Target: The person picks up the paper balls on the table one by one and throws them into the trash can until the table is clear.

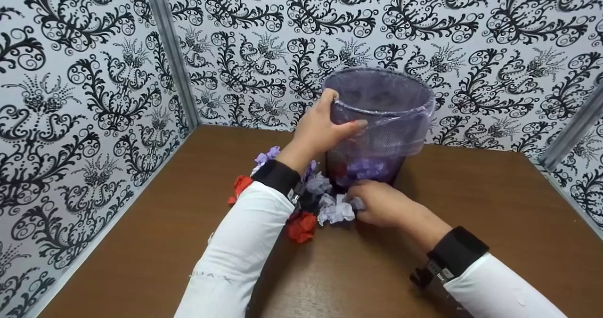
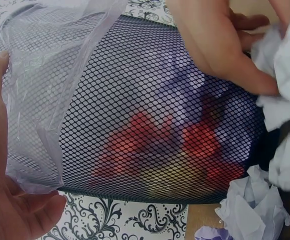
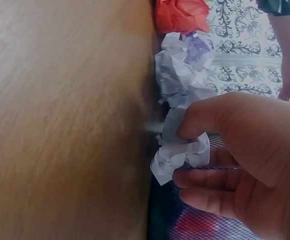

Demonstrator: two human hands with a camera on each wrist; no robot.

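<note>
A dark mesh wastebasket (image 1: 377,139) lined with a thin clear bag (image 2: 40,100) stands on the table. My left hand (image 1: 322,125) grips it near the rim, thumb on the front and fingers round the left side. Through the mesh, red (image 2: 200,140), purple and yellowish crumpled paper shows inside. Low by the basket's base, my right hand (image 1: 381,204) pinches a white crumpled paper ball (image 3: 185,152) between thumb and fingers. Touching or close beside that ball are more white paper balls (image 1: 335,210).
Left of the basket, several crumpled papers lie on the brown table (image 1: 155,214), among them a red ball (image 1: 301,227), another red one (image 1: 241,187) and a purple one (image 1: 267,155). Patterned walls (image 1: 245,49) enclose the table at the back and sides.
</note>
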